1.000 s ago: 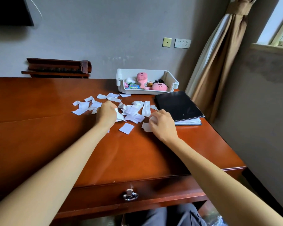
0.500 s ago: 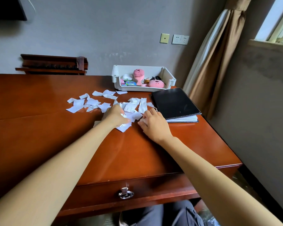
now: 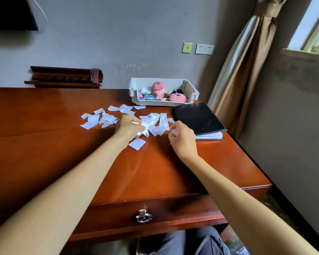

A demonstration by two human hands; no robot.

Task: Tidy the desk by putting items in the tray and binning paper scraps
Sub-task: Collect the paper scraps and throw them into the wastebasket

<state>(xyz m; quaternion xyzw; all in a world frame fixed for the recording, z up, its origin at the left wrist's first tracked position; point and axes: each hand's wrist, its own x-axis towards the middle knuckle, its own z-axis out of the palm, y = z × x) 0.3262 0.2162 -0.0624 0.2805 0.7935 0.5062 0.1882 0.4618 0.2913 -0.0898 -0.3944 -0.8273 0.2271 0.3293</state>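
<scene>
White scraps (image 3: 107, 117) bunched in gripping left hand (image 3: 129, 126); right hand (image 3: 182, 139) has lifted, pinching one.

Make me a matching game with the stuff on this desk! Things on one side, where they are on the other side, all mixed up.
Things:
1. pink plush toy
2. black flat folder
3. white torn paper scraps
4. silver metal ring handle

Places:
A. on the drawer front
B. spread in many bits over the brown wooden desk
C. inside the white plastic tray
D. on top of a stack of white pages

Pairs: 1-C, 2-D, 3-B, 4-A.
</scene>
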